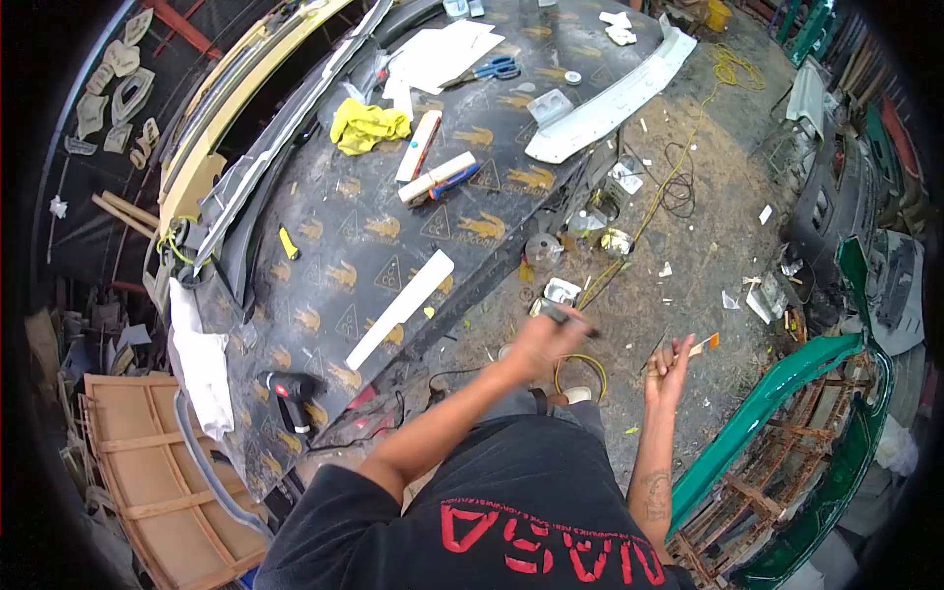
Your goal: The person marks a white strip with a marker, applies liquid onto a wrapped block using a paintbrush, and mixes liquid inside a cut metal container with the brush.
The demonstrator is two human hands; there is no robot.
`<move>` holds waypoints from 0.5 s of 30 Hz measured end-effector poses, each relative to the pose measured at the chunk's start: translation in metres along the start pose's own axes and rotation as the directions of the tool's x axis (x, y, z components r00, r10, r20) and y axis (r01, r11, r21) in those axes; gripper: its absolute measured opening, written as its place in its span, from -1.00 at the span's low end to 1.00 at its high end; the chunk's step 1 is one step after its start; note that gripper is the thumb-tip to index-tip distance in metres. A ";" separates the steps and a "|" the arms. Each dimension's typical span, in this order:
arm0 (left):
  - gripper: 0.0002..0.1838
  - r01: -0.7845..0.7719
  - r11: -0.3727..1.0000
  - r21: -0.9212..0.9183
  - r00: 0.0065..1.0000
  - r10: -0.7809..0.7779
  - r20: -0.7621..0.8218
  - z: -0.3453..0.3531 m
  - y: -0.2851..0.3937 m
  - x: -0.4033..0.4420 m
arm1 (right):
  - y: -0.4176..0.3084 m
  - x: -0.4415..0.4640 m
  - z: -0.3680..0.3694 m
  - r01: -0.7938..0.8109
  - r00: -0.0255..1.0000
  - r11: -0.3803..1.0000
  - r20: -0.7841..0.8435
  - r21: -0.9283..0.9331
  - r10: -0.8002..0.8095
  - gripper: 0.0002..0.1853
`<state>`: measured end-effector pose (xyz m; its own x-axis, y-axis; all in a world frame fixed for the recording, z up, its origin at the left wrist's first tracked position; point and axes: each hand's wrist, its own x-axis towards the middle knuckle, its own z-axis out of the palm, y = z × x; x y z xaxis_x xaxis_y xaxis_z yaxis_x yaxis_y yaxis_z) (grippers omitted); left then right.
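On the tabletop (324,216), a black drill (288,396) lies at eight o'clock from a white strip (401,310). At the strip's three o'clock, the left hand (544,344), blurred, grips a dark object (582,322). At that hand's three o'clock, the right hand's (668,369) narrow grip holds an orange-ended stick (703,345).

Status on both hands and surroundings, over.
Left hand blurred, dark object at fingers. Right hand holding orange-tipped stick. Yellow cable looped on floor between them.
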<state>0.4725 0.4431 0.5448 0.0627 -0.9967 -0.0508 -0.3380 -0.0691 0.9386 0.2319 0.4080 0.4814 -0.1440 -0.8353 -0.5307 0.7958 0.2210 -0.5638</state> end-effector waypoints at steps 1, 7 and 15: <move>-0.73 0.199 0.975 0.094 0.978 -0.192 -0.084 -0.035 -0.016 0.006 | 0.000 -0.001 -0.005 0.034 0.997 0.983 -0.069 -0.179 -0.047 -0.64; -0.54 0.431 0.534 0.727 0.899 -0.190 -0.393 -0.252 -0.146 0.023 | -0.008 -0.017 -0.048 -0.111 0.993 0.849 -0.096 -0.517 0.071 -0.65; -0.46 0.573 0.274 0.773 0.801 -0.388 -0.456 -0.301 -0.209 0.023 | -0.002 -0.007 -0.011 -0.321 0.944 0.806 -0.097 -0.498 0.316 -0.76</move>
<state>0.8270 0.4469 0.4504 0.6098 -0.7524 -0.2492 -0.7822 -0.6220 -0.0360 0.2254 0.4191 0.4796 0.0584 -0.6695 -0.7405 0.3944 0.6969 -0.5989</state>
